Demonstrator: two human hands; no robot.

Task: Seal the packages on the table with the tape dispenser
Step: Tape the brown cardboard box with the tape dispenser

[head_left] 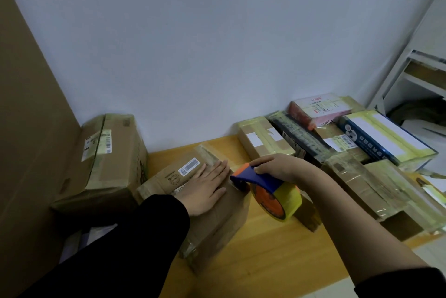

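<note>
L hand point(205, 186) flat, fingers straight, on cardboard box point(217, 230) — R hand point(275, 167) grips tape dispenser point(272, 191) at box edge; contents hidden.

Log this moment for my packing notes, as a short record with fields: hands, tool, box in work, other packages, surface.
left hand: flat, fingers straight, pressing on top of the centre box
right hand: grips the tape dispenser at that box's right top edge
tool: blue and orange body, yellowish roll
other packages: large box at left; taped pile at right
surface: wooden table
</note>
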